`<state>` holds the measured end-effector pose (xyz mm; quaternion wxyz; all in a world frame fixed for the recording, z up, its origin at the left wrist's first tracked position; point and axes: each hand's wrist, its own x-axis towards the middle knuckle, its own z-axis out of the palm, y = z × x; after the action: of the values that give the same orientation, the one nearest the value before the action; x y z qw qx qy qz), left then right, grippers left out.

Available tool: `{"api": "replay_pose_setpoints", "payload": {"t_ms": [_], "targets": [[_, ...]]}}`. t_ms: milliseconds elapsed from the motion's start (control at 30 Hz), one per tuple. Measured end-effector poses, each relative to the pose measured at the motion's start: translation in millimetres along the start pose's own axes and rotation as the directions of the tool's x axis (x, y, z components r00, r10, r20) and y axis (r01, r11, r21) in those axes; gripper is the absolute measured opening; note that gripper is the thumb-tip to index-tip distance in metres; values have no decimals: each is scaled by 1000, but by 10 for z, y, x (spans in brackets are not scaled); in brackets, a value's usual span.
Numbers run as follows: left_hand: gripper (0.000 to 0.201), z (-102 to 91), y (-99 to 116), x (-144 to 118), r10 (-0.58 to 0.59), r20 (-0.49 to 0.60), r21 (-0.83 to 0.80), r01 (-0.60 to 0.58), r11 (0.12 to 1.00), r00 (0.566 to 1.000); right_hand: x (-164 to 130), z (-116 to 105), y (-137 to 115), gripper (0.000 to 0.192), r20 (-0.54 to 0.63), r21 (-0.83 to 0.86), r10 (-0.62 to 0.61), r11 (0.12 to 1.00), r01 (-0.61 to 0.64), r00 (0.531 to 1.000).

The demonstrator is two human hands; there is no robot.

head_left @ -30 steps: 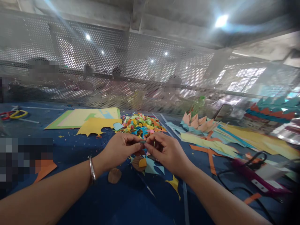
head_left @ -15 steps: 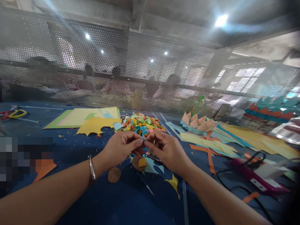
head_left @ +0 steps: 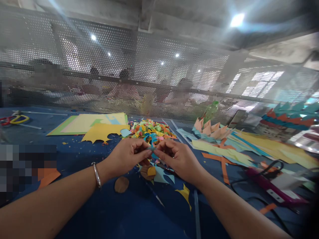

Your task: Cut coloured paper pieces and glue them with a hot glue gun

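Together, the left hand [head_left: 129,156] and the right hand [head_left: 178,159] meet just above the dark blue counter [head_left: 129,212], fingertips pressed together on a small blue paper scrap [head_left: 151,148] pinched between them; each grip is closed on that scrap, which is held near the middle of the scene, just on the near side of the heap of multicoloured paper clippings [head_left: 151,129]. A silver metal bangle [head_left: 96,175] sits on the left wrist. Under the hands lie a round brown cardboard disc [head_left: 122,184], a second brown disc with a yellow patch [head_left: 149,172] and light blue jagged paper offcuts [head_left: 161,177]. Far left lie flat yellow and green paper sheets [head_left: 87,123]. At right, long yellow and orange paper strips [head_left: 224,154] spread out, with a magenta glue gun [head_left: 271,189] and its black cable near the right edge.
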<state>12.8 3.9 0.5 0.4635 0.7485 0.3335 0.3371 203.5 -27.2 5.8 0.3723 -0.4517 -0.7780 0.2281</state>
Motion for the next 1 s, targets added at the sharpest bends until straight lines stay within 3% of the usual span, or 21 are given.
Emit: {"api": "replay_pose_setpoints", "payload": {"t_ms": [367,567,867,1000], "targets": [[16,41,56,-46,77,-31,141,-72,987,997,2,12,-24,20,40,0,6,1000,-6,999],[10,21,88,-51,174,-61,387,-137,912,983,-9,11,-74,15,54,12,-15,1000,15,998],[11,-16,70,-30,135,21,349,-134,928,991,1,-2,-52,11,59,-10,18,1000,-18,998],[21,-46,61,-46,59,111,287,-89,954,992,0,1,-7,11,57,-10,22,1000,-21,998]]}}
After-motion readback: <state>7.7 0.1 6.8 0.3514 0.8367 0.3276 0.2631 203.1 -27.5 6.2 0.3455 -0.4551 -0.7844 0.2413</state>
